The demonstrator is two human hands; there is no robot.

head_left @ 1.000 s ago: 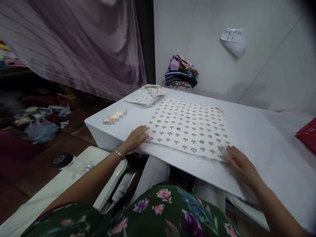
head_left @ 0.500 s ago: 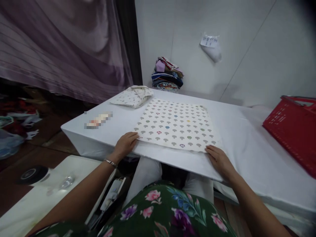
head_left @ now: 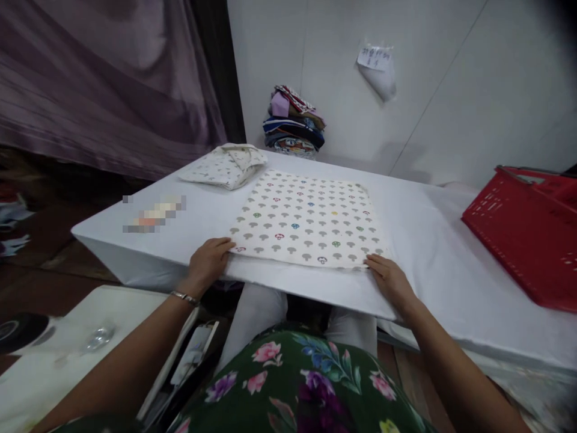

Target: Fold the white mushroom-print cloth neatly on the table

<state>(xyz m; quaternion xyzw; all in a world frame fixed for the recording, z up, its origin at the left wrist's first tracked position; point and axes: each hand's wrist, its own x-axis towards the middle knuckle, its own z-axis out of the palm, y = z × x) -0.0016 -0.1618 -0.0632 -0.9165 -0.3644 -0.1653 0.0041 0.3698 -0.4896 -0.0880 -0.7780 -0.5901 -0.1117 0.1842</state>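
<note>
A white cloth printed with grey and coloured mushrooms (head_left: 311,219) lies spread flat on the white-covered table (head_left: 433,252) before me. My left hand (head_left: 211,260) is at its near left corner, fingers closed on the edge. At the near right corner my right hand (head_left: 390,278) grips the edge in the same way, thumb mostly hidden. Beyond the left side of the cloth rests a folded white printed fabric (head_left: 225,167). A small blurred-out item (head_left: 153,215) lies on the table to the left.
A red plastic basket (head_left: 527,234) stands on the right of the table. Folded clothes (head_left: 295,123) are stacked at the back by the wall. A paper note and bag (head_left: 376,69) hang there. Low on the left is a white surface (head_left: 85,337) beside the table.
The whole view has shifted, so everything sits a little farther left and higher. Both hands remain at the near corners of the cloth, which looks unchanged on the table.
</note>
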